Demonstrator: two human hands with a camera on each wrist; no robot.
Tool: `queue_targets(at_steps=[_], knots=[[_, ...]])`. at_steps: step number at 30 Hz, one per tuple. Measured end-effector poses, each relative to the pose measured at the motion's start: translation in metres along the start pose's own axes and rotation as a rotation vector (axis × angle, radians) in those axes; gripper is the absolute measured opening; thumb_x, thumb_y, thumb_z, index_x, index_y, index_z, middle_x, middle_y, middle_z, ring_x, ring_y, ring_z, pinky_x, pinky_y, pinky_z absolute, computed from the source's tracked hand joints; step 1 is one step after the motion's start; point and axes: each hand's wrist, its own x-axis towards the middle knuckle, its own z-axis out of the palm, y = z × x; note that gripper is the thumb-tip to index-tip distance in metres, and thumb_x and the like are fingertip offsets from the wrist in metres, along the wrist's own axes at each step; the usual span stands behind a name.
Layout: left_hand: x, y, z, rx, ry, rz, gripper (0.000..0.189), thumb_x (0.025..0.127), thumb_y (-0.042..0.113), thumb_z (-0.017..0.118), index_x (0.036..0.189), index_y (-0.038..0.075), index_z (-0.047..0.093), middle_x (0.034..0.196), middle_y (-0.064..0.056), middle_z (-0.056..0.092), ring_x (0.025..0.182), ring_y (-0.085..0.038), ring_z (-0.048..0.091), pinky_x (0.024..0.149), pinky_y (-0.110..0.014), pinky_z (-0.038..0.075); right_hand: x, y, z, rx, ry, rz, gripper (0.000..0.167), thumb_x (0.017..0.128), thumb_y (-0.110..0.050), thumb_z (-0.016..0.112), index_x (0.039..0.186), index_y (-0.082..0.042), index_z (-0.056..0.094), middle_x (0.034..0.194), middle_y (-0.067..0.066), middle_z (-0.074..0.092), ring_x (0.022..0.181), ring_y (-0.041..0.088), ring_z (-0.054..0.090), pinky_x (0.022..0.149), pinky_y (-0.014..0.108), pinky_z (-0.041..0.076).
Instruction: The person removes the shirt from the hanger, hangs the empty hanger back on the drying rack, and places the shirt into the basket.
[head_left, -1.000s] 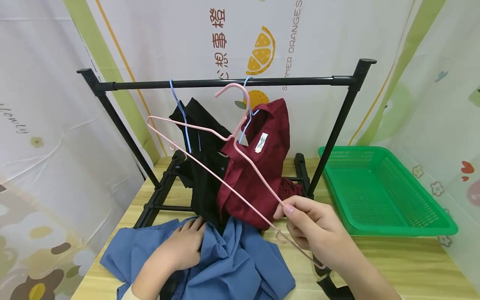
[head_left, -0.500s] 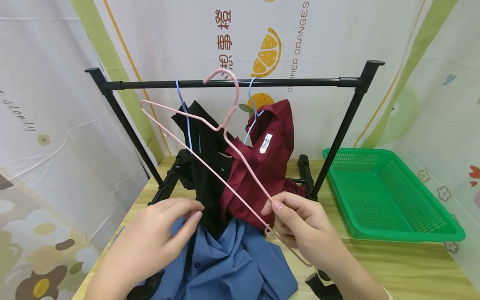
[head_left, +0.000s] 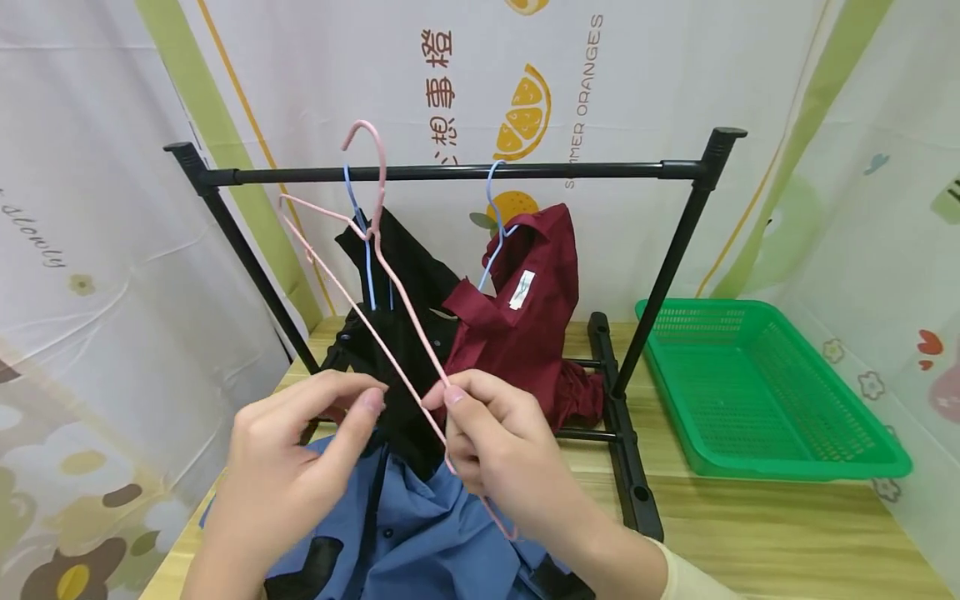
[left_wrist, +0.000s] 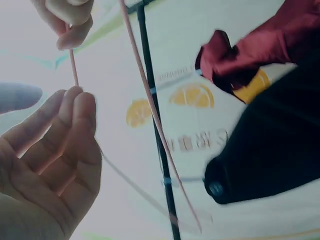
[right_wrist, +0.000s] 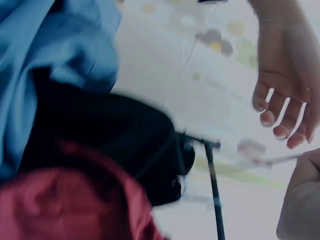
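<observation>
The right hand (head_left: 498, 442) pinches the pink hanger (head_left: 406, 298), best held steady; the left hand (head_left: 291, 467), fingers narrowly parted, grips nothing.

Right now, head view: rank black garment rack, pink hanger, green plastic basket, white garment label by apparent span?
1. Black garment rack
2. Pink hanger
3. Green plastic basket
4. White garment label
Pink hanger looks nearer the camera than the rack, so true sizes are unsure.
</observation>
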Motion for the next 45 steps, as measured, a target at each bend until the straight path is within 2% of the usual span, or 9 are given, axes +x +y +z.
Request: queue_targets(at_steps=[2, 5, 11, 13, 15, 19, 25, 35, 45], knots=[[-0.008, -0.005, -0.007, -0.004, 0.057, -0.059, 0.018, 0.091, -0.005, 0.076, 0.097, 0.011, 0.081, 0.083, 0.004, 0.076, 0.075, 0.004, 0.066, 0.076, -0.008, 0.052, 0.009, -0.003, 0.012, 0.073, 0.002, 0.032, 0.026, 0.115, -0.021, 0.043, 0.123, -0.001, 0.057, 0.063, -0.002, 0.031, 0.049, 0.009, 0.029, 0.046, 0.019, 0.026], [-0.023, -0.015, -0.017, -0.029, 0.119, -0.196, 0.015, 0.094, -0.008, 0.072, 0.092, 0.005, 0.079, 0.080, 0.006, 0.075, 0.071, 0.003, 0.069, 0.075, -0.008, 0.054, 0.023, -0.009, 0.029, 0.151, 0.011, 0.043, 0.025, 0.115, -0.021, 0.042, 0.125, -0.003, 0.056, 0.064, -0.003, 0.029, 0.049, 0.010, 0.026, 0.045, 0.019, 0.024], [-0.060, -0.043, -0.027, 0.021, 0.188, -0.646, 0.012, 0.104, 0.007, 0.067, 0.099, 0.003, 0.077, 0.081, 0.015, 0.075, 0.068, -0.003, 0.071, 0.070, -0.012, 0.058, 0.051, -0.017, 0.061, 0.280, 0.049, 0.053, 0.022, 0.115, -0.018, 0.042, 0.125, -0.004, 0.056, 0.065, -0.002, 0.028, 0.048, 0.013, 0.023, 0.045, 0.021, 0.023], [-0.071, -0.054, -0.029, 0.033, 0.190, -0.748, 0.016, 0.106, 0.013, 0.066, 0.102, 0.002, 0.077, 0.080, 0.016, 0.074, 0.068, -0.004, 0.071, 0.069, -0.012, 0.058, 0.060, -0.018, 0.073, 0.321, 0.072, 0.066, 0.020, 0.115, -0.019, 0.044, 0.124, -0.006, 0.058, 0.064, -0.002, 0.029, 0.047, 0.013, 0.022, 0.045, 0.021, 0.024], [-0.080, -0.062, -0.029, 0.038, 0.177, -0.803, 0.019, 0.107, 0.016, 0.066, 0.104, 0.001, 0.077, 0.078, 0.015, 0.074, 0.068, -0.005, 0.071, 0.069, -0.013, 0.058, 0.070, -0.020, 0.086, 0.354, 0.095, 0.090, 0.018, 0.114, -0.019, 0.046, 0.121, -0.009, 0.060, 0.063, -0.002, 0.031, 0.047, 0.013, 0.022, 0.045, 0.021, 0.023], [-0.091, -0.071, -0.028, 0.028, 0.147, -0.843, 0.023, 0.107, 0.020, 0.065, 0.105, 0.001, 0.077, 0.076, 0.013, 0.073, 0.067, -0.007, 0.071, 0.069, -0.014, 0.058, 0.092, -0.022, 0.108, 0.393, 0.132, 0.122, 0.017, 0.114, -0.018, 0.046, 0.115, -0.013, 0.062, 0.063, -0.003, 0.032, 0.047, 0.011, 0.021, 0.046, 0.020, 0.018], [-0.097, -0.074, -0.028, 0.032, 0.118, -0.848, 0.026, 0.109, 0.023, 0.063, 0.107, 0.002, 0.077, 0.078, 0.013, 0.072, 0.068, -0.009, 0.070, 0.069, -0.015, 0.057, 0.112, -0.020, 0.124, 0.374, 0.164, 0.102, 0.017, 0.114, -0.018, 0.046, 0.111, -0.014, 0.062, 0.064, -0.004, 0.035, 0.048, 0.010, 0.023, 0.047, 0.019, 0.018], [-0.099, -0.077, -0.026, 0.036, 0.105, -0.831, 0.027, 0.109, 0.025, 0.062, 0.107, 0.002, 0.076, 0.079, 0.013, 0.072, 0.069, -0.008, 0.069, 0.069, -0.015, 0.057, 0.118, -0.014, 0.119, 0.330, 0.175, 0.080, 0.018, 0.115, -0.018, 0.045, 0.113, -0.015, 0.063, 0.062, -0.003, 0.035, 0.047, 0.011, 0.025, 0.047, 0.019, 0.021], [-0.096, -0.075, -0.019, 0.033, 0.093, -0.845, 0.026, 0.109, 0.025, 0.063, 0.107, 0.003, 0.077, 0.079, 0.013, 0.072, 0.069, -0.008, 0.069, 0.069, -0.016, 0.058, 0.136, -0.002, 0.114, 0.278, 0.250, 0.126, 0.019, 0.113, -0.015, 0.047, 0.110, -0.015, 0.065, 0.060, -0.003, 0.037, 0.046, 0.010, 0.025, 0.045, 0.019, 0.021]])
